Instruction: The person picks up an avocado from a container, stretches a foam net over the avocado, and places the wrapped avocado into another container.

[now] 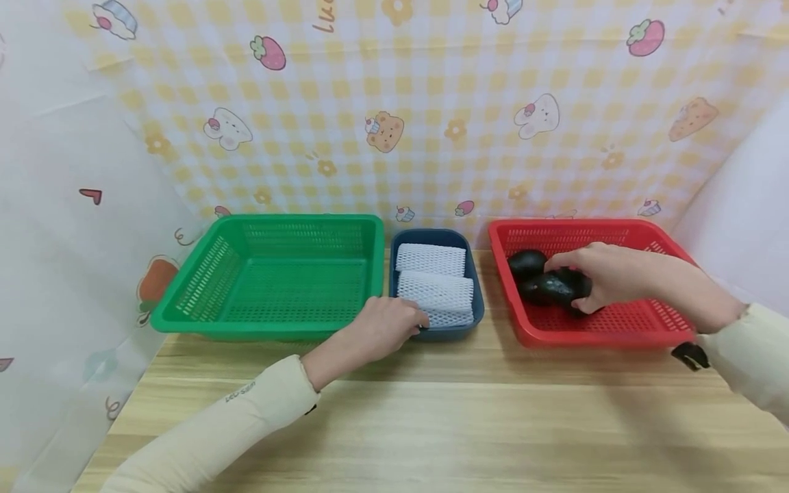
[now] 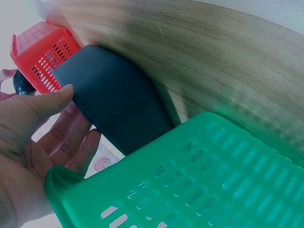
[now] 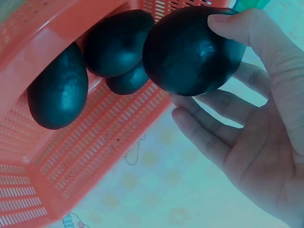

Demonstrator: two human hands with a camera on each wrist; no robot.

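In the right wrist view, my right hand [image 3: 259, 159] holds a dark, glossy avocado [image 3: 194, 52], its thumb on top and fingers beneath. Several more avocados [image 3: 59, 90] lie in the red basket [image 3: 28, 187], beside the held one. The head view shows the right hand [image 1: 607, 274] reaching into that basket over its right side. At the front left corner of a dark blue bin [image 1: 478, 305] is my left hand [image 1: 379, 327], its fingers loosely bent. Its thumb touches the bin [image 2: 118, 90] near the rim in the left wrist view. White foam net sleeves [image 1: 434, 291] lie inside the bin.
A green perforated basket [image 1: 268, 333] stands left of the bin, close to my left forearm. The wooden table [image 1: 425, 424] extends in front of the containers. Behind them hangs a yellow checked cloth [image 1: 425, 116] with cartoon prints.
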